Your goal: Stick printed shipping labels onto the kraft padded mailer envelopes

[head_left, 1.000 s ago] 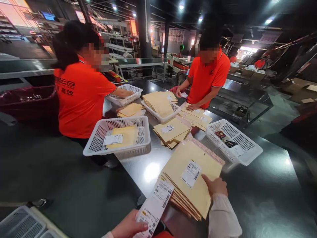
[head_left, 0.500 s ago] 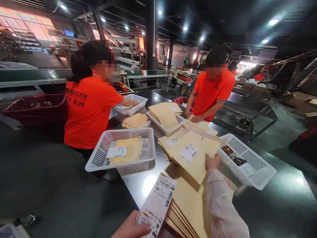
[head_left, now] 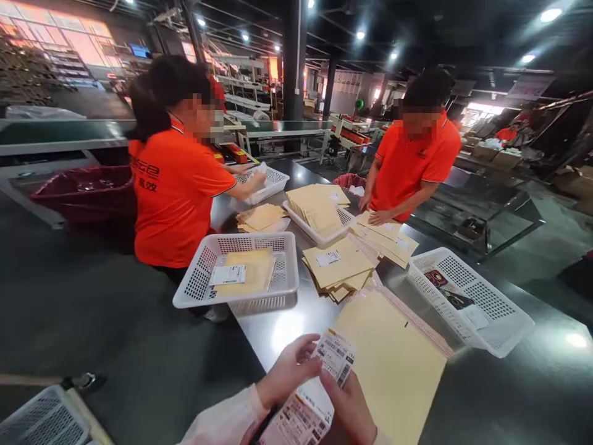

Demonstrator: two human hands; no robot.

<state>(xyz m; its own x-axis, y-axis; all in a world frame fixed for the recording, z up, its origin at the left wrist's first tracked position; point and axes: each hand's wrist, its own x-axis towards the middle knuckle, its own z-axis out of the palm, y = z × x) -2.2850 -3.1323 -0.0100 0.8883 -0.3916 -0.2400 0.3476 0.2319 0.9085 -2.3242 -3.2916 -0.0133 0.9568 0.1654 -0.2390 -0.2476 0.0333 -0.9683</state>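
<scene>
Surface: a dark, glossy metal table [head_left: 486, 383] runs from 6 o'clock up to 12, catching ceiling-light glare.

Your hands: your left hand [head_left: 287, 371] and right hand [head_left: 347, 405] meet at 6 o'clock, both pinched on a strip of shipping labels [head_left: 310, 402]; the top label [head_left: 336, 353] is lifted between your fingertips. Just beside it at 5 o'clock lies a blank yellow envelope [head_left: 393, 364] atop its stack.

Table stock:
- white basket [head_left: 241, 272] at 10 o'clock, holding a labelled envelope;
- white basket [head_left: 482, 296] at 2 o'clock, holding dark packets;
- labelled envelope pile [head_left: 338, 266] at 12 o'clock, between the two baskets;
- farther basket [head_left: 319, 213] packed with upright envelopes.

Room: a dim warehouse with spot lamps, shelving and a conveyor at the back. Two people in orange shirts, one [head_left: 178, 185] at 10 o'clock and one [head_left: 412, 164] at 1 o'clock, stand at the table's far end. A dark red bin [head_left: 88, 191] sits at 9 o'clock.
</scene>
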